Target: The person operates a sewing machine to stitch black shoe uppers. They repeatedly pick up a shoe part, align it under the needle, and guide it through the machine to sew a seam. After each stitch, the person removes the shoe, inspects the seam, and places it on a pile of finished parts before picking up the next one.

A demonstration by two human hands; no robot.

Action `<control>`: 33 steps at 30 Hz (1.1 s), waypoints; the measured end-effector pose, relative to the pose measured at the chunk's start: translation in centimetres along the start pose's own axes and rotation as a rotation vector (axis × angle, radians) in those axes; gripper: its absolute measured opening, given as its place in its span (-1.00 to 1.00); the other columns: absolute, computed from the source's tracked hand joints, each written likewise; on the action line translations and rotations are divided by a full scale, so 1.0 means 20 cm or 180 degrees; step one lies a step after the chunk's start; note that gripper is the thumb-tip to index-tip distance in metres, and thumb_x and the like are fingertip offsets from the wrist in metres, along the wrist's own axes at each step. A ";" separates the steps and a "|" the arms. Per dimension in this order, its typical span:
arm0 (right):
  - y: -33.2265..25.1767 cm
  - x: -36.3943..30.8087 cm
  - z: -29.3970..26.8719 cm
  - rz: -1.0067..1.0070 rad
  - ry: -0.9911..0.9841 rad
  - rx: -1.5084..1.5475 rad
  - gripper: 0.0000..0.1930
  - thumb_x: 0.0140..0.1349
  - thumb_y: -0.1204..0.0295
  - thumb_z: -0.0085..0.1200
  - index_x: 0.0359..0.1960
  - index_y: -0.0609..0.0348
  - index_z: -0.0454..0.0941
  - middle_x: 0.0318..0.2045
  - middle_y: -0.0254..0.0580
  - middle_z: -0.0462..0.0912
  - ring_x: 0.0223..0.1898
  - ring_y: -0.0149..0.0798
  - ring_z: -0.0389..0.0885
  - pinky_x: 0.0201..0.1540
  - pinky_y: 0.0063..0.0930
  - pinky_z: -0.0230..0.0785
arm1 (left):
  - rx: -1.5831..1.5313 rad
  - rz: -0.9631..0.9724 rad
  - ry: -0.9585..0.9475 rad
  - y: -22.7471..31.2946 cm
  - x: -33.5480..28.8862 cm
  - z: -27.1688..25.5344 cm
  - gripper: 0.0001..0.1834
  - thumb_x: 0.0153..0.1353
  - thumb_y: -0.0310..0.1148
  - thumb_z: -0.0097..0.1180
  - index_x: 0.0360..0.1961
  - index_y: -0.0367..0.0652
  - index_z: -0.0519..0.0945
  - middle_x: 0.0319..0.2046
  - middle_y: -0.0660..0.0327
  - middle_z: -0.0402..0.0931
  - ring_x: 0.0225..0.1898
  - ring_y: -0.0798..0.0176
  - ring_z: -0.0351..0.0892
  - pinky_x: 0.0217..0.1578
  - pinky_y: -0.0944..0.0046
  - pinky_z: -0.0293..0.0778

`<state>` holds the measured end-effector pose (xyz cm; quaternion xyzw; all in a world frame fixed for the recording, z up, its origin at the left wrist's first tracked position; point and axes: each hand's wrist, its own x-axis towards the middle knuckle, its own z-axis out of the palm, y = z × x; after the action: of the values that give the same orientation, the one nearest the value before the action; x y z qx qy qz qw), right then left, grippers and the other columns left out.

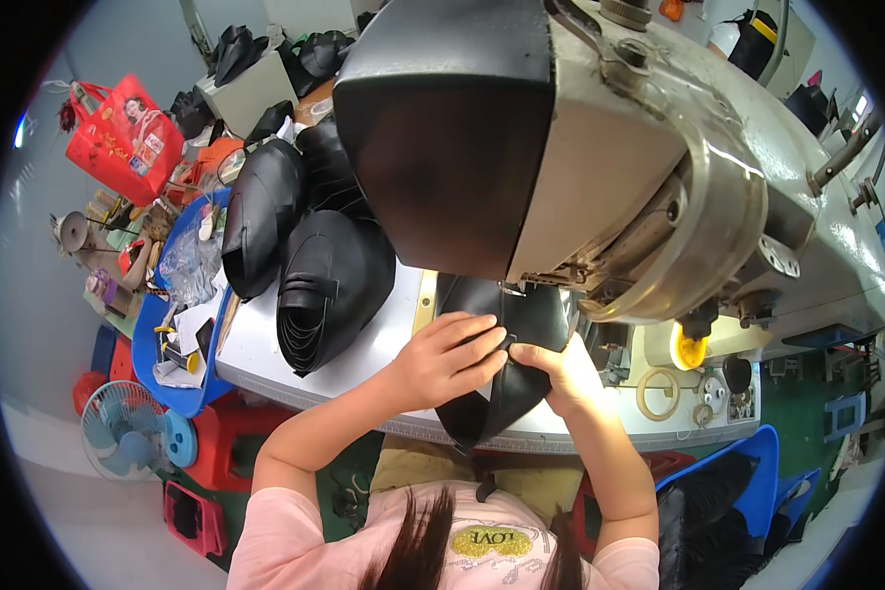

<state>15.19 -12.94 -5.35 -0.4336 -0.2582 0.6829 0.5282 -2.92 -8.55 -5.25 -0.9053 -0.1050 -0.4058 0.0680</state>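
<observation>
Under the needle area of a large sewing machine [649, 187] lies a black leather piece [516, 393], seamed down its middle. Its near end hangs over the table's front edge. My left hand [452, 359] grips the piece from the left, fingers stretched across its top near the seam and thumb hidden. On the other side my right hand [560, 376] pinches it, thumb on top pointing at the seam, other fingers mostly out of sight. The machine head hides the piece's far end and the needle.
Stacked black leather pieces [329, 285] stand left on the white table [256, 344]. A blue tray [157, 369] holds spools and scraps beyond them. Lower left are a fan [126, 433] and a red stool [221, 452]; a blue bin [757, 462] of black pieces is lower right.
</observation>
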 end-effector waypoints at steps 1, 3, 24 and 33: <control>0.01 0.02 0.00 -0.0079 -0.0032 0.0165 -0.67 -0.16 0.57 0.22 -0.28 0.29 0.48 -0.35 -0.18 0.56 -0.32 -0.35 0.53 -0.20 -0.51 0.37 | -0.0109 -0.0042 -0.0051 -0.02 0.01 0.00 -0.76 -0.19 -0.47 0.10 -0.39 -0.21 0.50 -0.24 0.11 0.44 -0.17 0.09 0.45 -0.22 0.18 0.44; 0.03 0.03 -0.02 -0.0319 -0.0037 0.0190 -0.67 -0.15 0.56 0.22 -0.27 0.26 0.48 -0.34 -0.19 0.56 -0.30 -0.34 0.52 -0.17 -0.50 0.37 | -0.0246 -0.0018 -0.0015 -0.05 0.01 0.01 -0.77 -0.19 -0.47 0.10 -0.39 -0.22 0.50 -0.24 0.10 0.44 -0.18 0.09 0.46 -0.23 0.18 0.44; 0.03 0.09 -0.14 -0.1124 0.0582 -0.0666 -0.74 -0.13 0.35 0.23 -0.62 0.04 0.33 -0.75 -0.51 0.27 -0.74 -0.60 0.14 -0.68 -0.75 -0.03 | -0.0354 -0.0626 0.0613 -0.18 0.09 0.13 -0.78 -0.24 -0.58 0.18 -0.45 -0.16 0.55 -0.32 0.14 0.51 -0.29 0.12 0.48 -0.33 0.24 0.41; 0.12 0.14 -0.26 -0.1231 0.0964 -0.0937 -0.74 -0.11 0.33 0.23 -0.60 0.05 0.33 -0.72 -0.52 0.28 -0.71 -0.62 0.15 -0.67 -0.75 -0.02 | -0.0435 -0.0672 0.0621 -0.17 0.08 0.13 -0.82 -0.23 -0.59 0.18 -0.50 -0.20 0.54 -0.35 0.15 0.51 -0.31 0.11 0.48 -0.34 0.24 0.40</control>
<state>18.19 -11.55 -10.80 -0.5454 -0.3506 0.4521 0.6126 -0.84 -4.44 -5.61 -0.8480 -0.1647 -0.5030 -0.0269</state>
